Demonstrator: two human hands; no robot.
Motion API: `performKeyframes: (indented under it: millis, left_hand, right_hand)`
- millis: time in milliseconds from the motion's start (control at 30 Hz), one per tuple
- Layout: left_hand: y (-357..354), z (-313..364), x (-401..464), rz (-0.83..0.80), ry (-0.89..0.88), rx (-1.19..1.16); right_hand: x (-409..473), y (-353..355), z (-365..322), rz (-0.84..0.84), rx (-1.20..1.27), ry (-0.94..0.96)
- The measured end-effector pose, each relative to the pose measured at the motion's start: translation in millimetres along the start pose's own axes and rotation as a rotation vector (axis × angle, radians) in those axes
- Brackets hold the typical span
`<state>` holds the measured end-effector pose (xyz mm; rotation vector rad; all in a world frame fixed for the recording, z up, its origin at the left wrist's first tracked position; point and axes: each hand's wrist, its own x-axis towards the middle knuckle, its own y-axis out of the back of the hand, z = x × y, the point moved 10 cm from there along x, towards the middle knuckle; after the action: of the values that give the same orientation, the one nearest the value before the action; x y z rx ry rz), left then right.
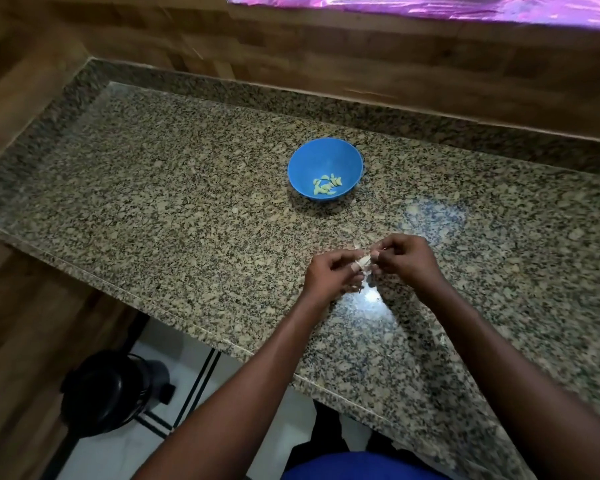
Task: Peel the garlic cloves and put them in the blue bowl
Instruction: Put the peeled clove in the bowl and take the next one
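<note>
A blue bowl point(326, 157) sits on the granite counter, with several peeled pale-yellow garlic cloves point(327, 185) at its bottom. Nearer to me, my left hand point(329, 275) and my right hand point(406, 258) meet above the counter. Between their fingertips they pinch a whitish garlic clove point(363, 260) with papery skin sticking out. The fingers of both hands are curled round it and hide most of the clove. The bowl lies about a hand's length beyond the hands, slightly to the left.
The speckled granite counter point(187, 202) runs diagonally, with a raised granite lip and a wood-pattern wall point(361, 57) behind it. Its front edge point(153, 306) drops to a tiled floor, where a black bin point(108, 396) stands at lower left.
</note>
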<state>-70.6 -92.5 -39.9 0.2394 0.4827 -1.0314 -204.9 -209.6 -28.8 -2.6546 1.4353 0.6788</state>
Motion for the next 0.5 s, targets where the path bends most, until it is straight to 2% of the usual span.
performKeyframes:
  millis: [67, 167, 501]
  left_hand:
    - [-7, 2, -7, -0.033, 0.027, -0.149]
    - [-16, 11, -18, -0.070, 0.027, -0.254]
    - [-28, 26, -30, -0.131, -0.002, -0.294]
  right_hand:
    - [-14, 3, 0, -0.024, 0.183, -0.020]
    - [-30, 7, 3, -0.007, 0.263, -0.023]
    - [-53, 16, -12, 0.036, 0.369, -0.026]
